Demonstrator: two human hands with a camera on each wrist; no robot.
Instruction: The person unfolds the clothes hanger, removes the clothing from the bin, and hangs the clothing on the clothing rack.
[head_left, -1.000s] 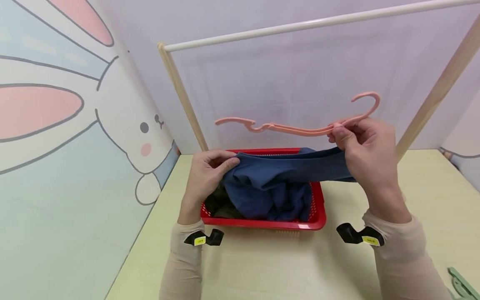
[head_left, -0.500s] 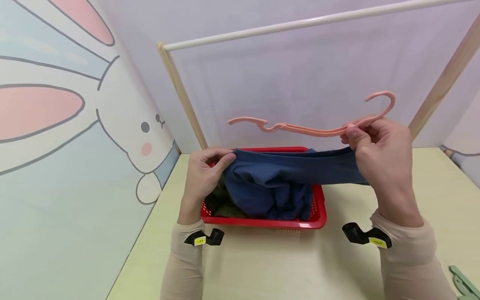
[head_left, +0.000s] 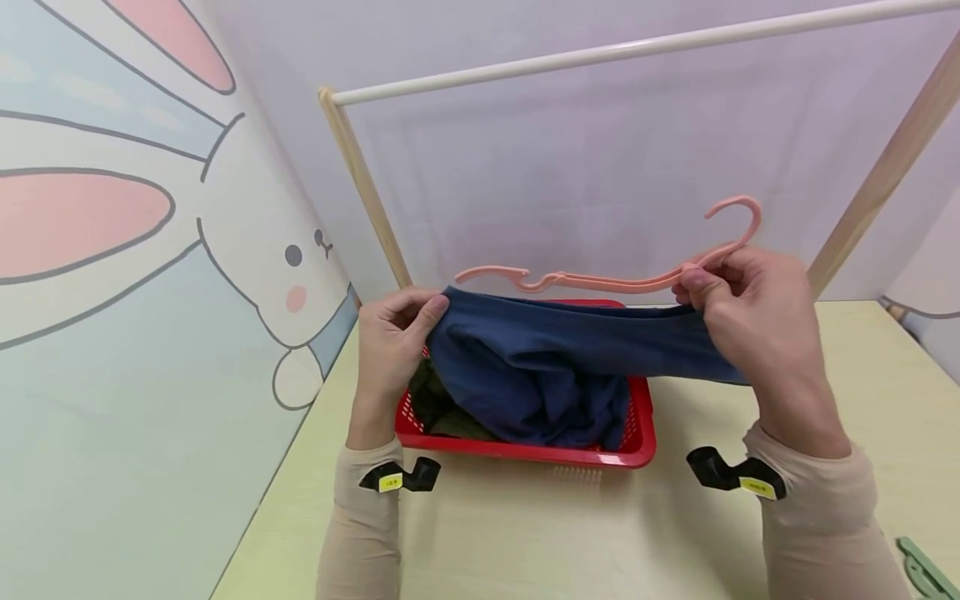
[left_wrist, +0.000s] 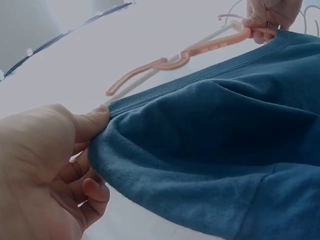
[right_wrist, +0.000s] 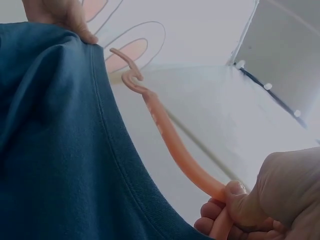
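Currently, I have the blue garment [head_left: 540, 358] drawn out over the red basket [head_left: 525, 452]. Left of the basket, the left hand [head_left: 390, 343] pinches its edge; right of the basket, the right hand [head_left: 768, 325] pinches the pink hanger [head_left: 615, 285]. A slackened left pinch could drop that edge into the basket.

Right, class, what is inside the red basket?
In the basket, dark green cloth shows at the left, and lower folds of the blue garment hang in beside it. Anything beneath those folds is covered.
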